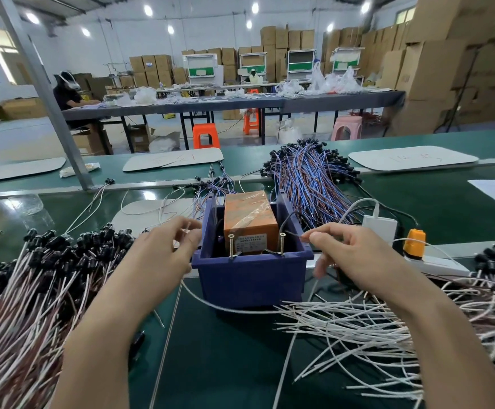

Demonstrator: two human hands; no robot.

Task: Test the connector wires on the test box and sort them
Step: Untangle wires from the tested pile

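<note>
The test box (250, 222), orange and taped, sits inside a dark blue bin (252, 276) with two upright screws (282, 242) at its front. My left hand (166, 252) hovers just left of the bin, its fingers curled and pinching a thin white wire (228, 309) that loops down past the bin's front. My right hand (355, 255) is just right of the bin, thumb and forefinger pinching a wire end close to the right screw. A big bundle of white and brown connector wires (25, 293) with black heads lies at the left; loose white wires (367, 343) spread at the right.
A heap of blue and brown wires (311, 175) lies behind the bin. A white adapter (380, 227) and a power strip with an orange plug (414, 242) sit to the right. White boards (411, 157) lie on the far green belt. Another person sits at a table beyond.
</note>
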